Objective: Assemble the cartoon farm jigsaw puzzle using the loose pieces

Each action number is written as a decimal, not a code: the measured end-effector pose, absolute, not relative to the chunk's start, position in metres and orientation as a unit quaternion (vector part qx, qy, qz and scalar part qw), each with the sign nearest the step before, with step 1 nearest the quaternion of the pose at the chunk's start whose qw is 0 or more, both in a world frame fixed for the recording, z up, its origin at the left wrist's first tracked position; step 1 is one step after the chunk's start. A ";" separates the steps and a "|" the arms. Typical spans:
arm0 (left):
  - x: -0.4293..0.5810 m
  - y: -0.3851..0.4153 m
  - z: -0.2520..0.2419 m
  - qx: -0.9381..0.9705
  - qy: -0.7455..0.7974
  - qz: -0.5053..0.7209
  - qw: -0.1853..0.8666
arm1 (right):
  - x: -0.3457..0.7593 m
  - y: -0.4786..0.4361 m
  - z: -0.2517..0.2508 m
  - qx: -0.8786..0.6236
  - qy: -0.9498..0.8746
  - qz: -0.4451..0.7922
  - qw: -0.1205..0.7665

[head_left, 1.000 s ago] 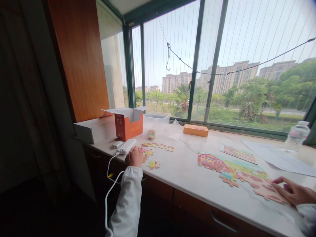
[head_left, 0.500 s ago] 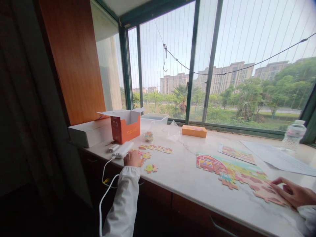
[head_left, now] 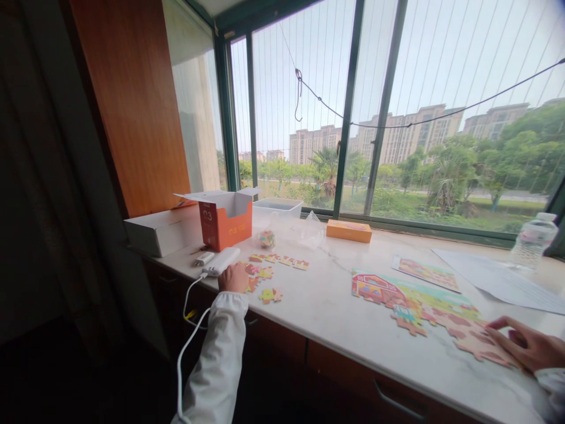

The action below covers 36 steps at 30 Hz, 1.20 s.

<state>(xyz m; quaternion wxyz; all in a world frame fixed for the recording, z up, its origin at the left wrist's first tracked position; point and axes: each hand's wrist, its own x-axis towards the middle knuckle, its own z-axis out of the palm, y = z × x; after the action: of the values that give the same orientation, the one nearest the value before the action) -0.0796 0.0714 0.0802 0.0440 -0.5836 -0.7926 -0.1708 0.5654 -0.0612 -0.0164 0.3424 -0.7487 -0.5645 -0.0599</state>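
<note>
My left hand [head_left: 234, 278] is at the table's front edge, beside loose jigsaw pieces [head_left: 263, 271] and a white power bank [head_left: 222, 261]. Its back faces me and hides the fingertips, so whether it pinches a piece does not show. A pair of pieces [head_left: 270, 295] lies just right of it, and a row of pieces [head_left: 295, 263] behind. On the right, my right hand [head_left: 532, 345] rests with fingers apart and slightly bent, touching the right end of a partly joined jigsaw puzzle [head_left: 474, 335]. A red barn shows at the puzzle's left end.
A reference picture card [head_left: 426, 273] and paper sheet [head_left: 494, 280] lie behind the puzzle, near a water bottle [head_left: 533, 241]. Farther back are an orange box [head_left: 348, 231], a plastic bag [head_left: 311, 231], an open red-orange box [head_left: 227, 224] and a clear bin [head_left: 278, 206]. A white cable [head_left: 180, 365] hangs in front.
The camera view has shifted slightly. My left hand has moved a little to the left among the loose pieces; my right hand stays on the puzzle.
</note>
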 end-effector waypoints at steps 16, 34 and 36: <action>-0.019 0.040 0.082 -0.665 -0.734 -0.134 0.027 | 0.567 -0.066 -0.008 -0.733 -0.606 -0.044 0.306; -0.041 0.016 0.075 -0.605 -0.767 -0.199 0.079 | 0.564 -0.066 -0.006 -0.717 -0.615 -0.055 0.324; -0.040 0.010 0.075 -0.610 -0.765 -0.189 0.080 | 0.565 -0.065 -0.008 -0.718 -0.614 -0.066 0.322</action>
<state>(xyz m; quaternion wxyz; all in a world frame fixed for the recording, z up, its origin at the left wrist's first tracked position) -0.0396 0.0102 0.0752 0.0803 -0.6103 -0.7650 -0.1892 0.5655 -0.0647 -0.0078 0.3222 -0.7176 -0.6139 -0.0661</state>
